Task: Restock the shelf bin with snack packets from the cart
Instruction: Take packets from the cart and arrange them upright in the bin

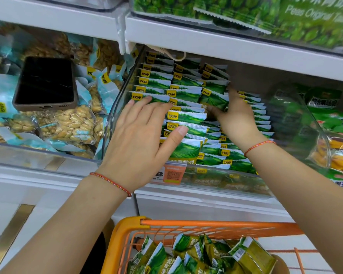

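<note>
An orange wire cart (186,224) sits closest, at the bottom of the view, with loose green snack packets (188,254) heaped inside it. Above the cart, two bare forearms reach up to a clear plastic shelf bin (115,115), each wrist tied with a thin red string. The bin is packed with rows of matching green and white packets (186,93) standing on edge. The left hand (143,139) lies flat, with straight, spread fingers pressing on the front-left rows. The right hand (236,119) reaches deeper among the middle rows; its fingers seem to curl round a few packets, though they are partly hidden. In the neighbouring bin to the left, a dark phone (46,82) rests face up on bags of peanuts (73,123). Further green packets (236,8) fill the shelf above.
</note>
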